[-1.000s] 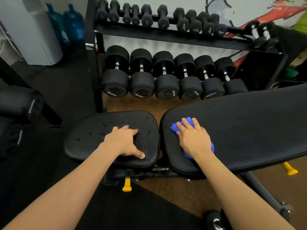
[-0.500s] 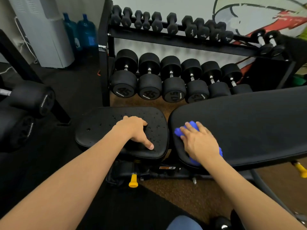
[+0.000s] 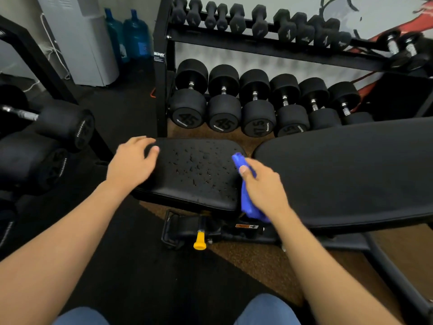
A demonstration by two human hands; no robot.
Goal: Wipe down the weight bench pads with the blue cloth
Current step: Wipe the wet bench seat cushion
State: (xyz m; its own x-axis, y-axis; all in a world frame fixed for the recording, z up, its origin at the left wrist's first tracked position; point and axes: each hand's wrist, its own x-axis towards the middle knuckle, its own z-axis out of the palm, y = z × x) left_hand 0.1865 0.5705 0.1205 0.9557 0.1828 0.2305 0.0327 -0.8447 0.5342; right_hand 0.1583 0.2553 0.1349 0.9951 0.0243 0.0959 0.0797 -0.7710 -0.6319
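**Hands.** The left hand (image 3: 132, 160) is at the left end of the seat pad (image 3: 199, 177). Its thumb lies on the top surface and its fingers bend over the far corner of the pad, so the hand holds that end. The right hand (image 3: 266, 186) grips the blue cloth (image 3: 249, 206), with the thumb laid across the fabric and the fingers closed round it. Both forearms are bare and reach in from the bottom of the view.

**Cloth.** The cloth is bunched. One end sticks out past the thumb and the other hangs below the palm. It sits at the right end of the seat pad, over the gap between the seat pad and the back pad (image 3: 351, 170). Whether it touches the seat surface cannot be determined.

**Pads.** Both pads are black. The top of the seat pad carries scattered liquid droplets (image 3: 199, 165) across most of its area. The back pad shows a uniform matte surface.

**Frame.** A yellow knob (image 3: 199, 240) projects from the bench frame below the seat pad, and an orange label (image 3: 247, 226) is to its right.

**Surroundings.** A black dumbbell rack (image 3: 161, 90) stands just behind the bench. Its lower tier holds large round dumbbells (image 3: 223, 113) with face markings of 45, 45 and 47.5. The upper tier holds small hex dumbbells (image 3: 236, 22). Two blue water bottles (image 3: 136, 34) stand beside a white cabinet (image 3: 82, 41) at upper left. More dumbbells (image 3: 65, 127) lie at the left edge. Blue-clad knees (image 3: 267, 310) show at the bottom.
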